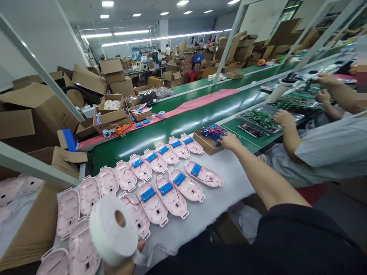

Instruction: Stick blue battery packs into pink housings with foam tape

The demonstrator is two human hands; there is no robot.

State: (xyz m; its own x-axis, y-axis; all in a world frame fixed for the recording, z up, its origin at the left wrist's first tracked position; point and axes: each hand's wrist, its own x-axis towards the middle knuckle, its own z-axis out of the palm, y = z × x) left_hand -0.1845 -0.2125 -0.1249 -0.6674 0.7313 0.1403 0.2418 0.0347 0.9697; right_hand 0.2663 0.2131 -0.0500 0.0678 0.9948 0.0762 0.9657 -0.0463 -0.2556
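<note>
My left hand (126, 265), mostly hidden behind a large roll of white tape (111, 229), grips it at the front of the bench. A loose strip of the tape trails to its right. At the cardboard box (210, 147), my right hand (231, 142) reaches over the rim, fingers closed at a blue battery pack (218, 144) among others with red wires. Pink plastic shells (176, 196) lie open in two rows on a white foam sheet (206, 208). Several carry a blue battery (165, 188); those towards the left have none.
A green conveyor belt (137, 143) runs behind the shells. Cardboard boxes (113, 116) and tape rolls (123, 128) stand beyond it. To the right, a co-worker's hands (285, 118) are over a tray of green circuit boards (260, 120). A metal post (37, 162) slants across the left.
</note>
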